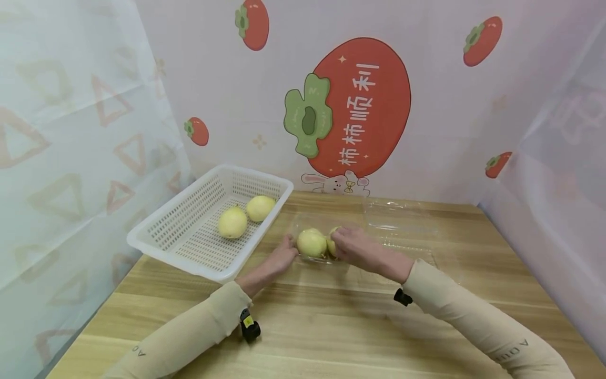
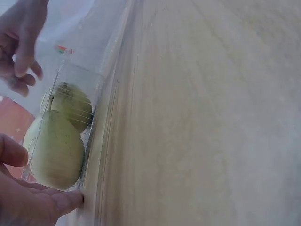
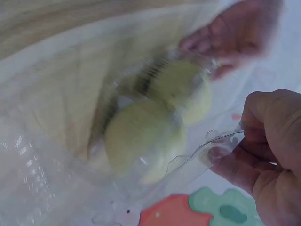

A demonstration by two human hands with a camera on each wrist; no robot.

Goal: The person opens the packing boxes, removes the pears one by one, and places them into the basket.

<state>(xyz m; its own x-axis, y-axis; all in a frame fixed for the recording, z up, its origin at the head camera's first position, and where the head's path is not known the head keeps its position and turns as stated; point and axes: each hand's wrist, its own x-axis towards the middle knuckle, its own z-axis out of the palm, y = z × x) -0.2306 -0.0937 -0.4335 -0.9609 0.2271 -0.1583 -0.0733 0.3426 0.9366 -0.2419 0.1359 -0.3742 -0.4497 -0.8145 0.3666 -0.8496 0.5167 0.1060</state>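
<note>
Pinching the box [image 1: 316, 260] with left fingers [image 2: 66, 201] and right fingers [image 3: 237, 170], we may spill pears [image 1: 311, 243] by pulling unevenly.

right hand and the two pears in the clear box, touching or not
Apart: the right wrist view shows a gap between the right hand and both pears.

1. The clear plastic container [image 3: 192, 157] sits at the centre of the head view, its left end between the thumb and fingers of the left hand [image 1: 284, 255]; the right hand [image 1: 355, 245] pinches its thin edge.
2. The left pear [image 1: 311, 242], pale yellow-green and rounded, lies inside the container, its stem pointing up the left wrist frame.
3. The right pear [image 1: 332, 248], similarly coloured, lies beside it, partly hidden in the head view.
</note>
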